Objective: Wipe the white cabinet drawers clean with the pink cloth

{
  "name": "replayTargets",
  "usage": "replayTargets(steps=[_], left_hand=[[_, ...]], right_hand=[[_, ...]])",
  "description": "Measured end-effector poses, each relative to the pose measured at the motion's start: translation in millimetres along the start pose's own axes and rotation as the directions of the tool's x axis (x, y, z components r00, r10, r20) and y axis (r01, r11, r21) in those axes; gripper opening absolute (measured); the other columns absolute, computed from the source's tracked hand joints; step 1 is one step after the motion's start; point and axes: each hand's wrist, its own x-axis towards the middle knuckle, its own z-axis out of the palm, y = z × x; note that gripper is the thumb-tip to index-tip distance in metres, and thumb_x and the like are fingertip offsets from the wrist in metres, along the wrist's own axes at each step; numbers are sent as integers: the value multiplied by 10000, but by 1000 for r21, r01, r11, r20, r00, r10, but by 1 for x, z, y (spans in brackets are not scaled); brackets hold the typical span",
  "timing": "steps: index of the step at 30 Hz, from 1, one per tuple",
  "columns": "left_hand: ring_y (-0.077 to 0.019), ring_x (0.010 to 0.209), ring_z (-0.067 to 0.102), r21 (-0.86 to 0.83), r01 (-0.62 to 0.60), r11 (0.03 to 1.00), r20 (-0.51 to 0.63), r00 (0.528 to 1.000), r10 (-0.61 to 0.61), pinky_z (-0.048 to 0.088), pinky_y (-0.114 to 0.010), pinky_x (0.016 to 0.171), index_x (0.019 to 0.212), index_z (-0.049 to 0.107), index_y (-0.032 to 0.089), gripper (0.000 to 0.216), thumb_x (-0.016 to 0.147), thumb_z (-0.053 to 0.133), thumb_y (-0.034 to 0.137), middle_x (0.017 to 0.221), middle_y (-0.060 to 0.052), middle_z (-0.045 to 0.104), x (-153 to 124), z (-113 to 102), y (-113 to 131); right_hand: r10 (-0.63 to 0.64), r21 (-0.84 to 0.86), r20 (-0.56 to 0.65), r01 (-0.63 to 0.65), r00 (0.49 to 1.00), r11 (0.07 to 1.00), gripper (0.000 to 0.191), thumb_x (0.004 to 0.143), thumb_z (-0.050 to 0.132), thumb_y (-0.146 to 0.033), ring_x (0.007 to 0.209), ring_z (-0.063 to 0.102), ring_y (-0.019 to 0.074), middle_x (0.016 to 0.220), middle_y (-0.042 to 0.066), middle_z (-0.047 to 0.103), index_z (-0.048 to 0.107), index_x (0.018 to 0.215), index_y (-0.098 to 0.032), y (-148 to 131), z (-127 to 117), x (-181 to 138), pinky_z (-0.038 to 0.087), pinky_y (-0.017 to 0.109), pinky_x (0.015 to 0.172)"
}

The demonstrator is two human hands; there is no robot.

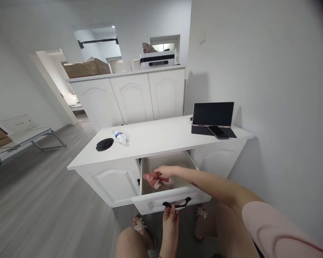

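Observation:
A white cabinet has its middle drawer (153, 204) pulled out toward me. My left hand (170, 215) curls its fingers round the drawer's black handle (177, 204) from below. Inside the drawer, my right hand (163, 172) is closed on a pink and red folded cloth (152, 180) lying at the front left of the drawer floor. The rest of the drawer's floor looks bare. My knees and sandalled feet show below the drawer front.
On the cabinet top (156, 138) lie a water bottle (120, 135) on its side, a black round disc (104, 144), a propped tablet (213, 114) and a phone (218, 132). A taller white cupboard (131, 96) stands behind, a wall at right, grey floor at left.

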Motion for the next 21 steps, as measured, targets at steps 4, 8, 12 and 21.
replayTargets(steps=[4, 8, 12, 21], left_hand=[[-134, 800, 709, -6, 4, 1000, 32, 999, -4, 579, -240, 789, 741, 706, 187, 300, 606, 972, 167, 856, -35, 741, -4, 2, 4], [-124, 761, 705, 8, 12, 1000, 48, 999, -13, 574, -231, 765, 768, 715, 186, 285, 630, 963, 158, 851, -32, 746, -5, 2, 6], [-122, 769, 722, 0, 11, 1000, 47, 999, -11, 573, -221, 766, 789, 723, 191, 255, 666, 938, 132, 865, -33, 758, -2, 2, 5], [-131, 769, 742, -1, 15, 1000, 18, 1000, -15, 606, -240, 796, 740, 656, 202, 215, 818, 806, 70, 846, -37, 732, -8, 6, 8]], right_hand=[[-86, 199, -191, 124, 978, 972, 383, 918, 568, -113, 1020, 696, 200, 1193, 86, 770, 729, 1258, -190, 12, -20, -53, 525, 274, 872], [-80, 376, -474, 284, 877, 882, 396, 967, 539, -234, 1145, 674, 240, 1231, 96, 746, 716, 1321, -205, 19, -26, -113, 530, 384, 1024], [92, 483, -674, 343, 733, 806, 444, 977, 586, -460, 1170, 667, 262, 1281, 97, 734, 694, 1325, -207, 21, -9, -172, 534, 435, 1055], [372, 372, -928, 55, 4, 927, 311, 1034, 537, -388, 1001, 669, 234, 1108, 74, 671, 686, 1290, -293, 18, 140, -248, 590, 393, 855]])
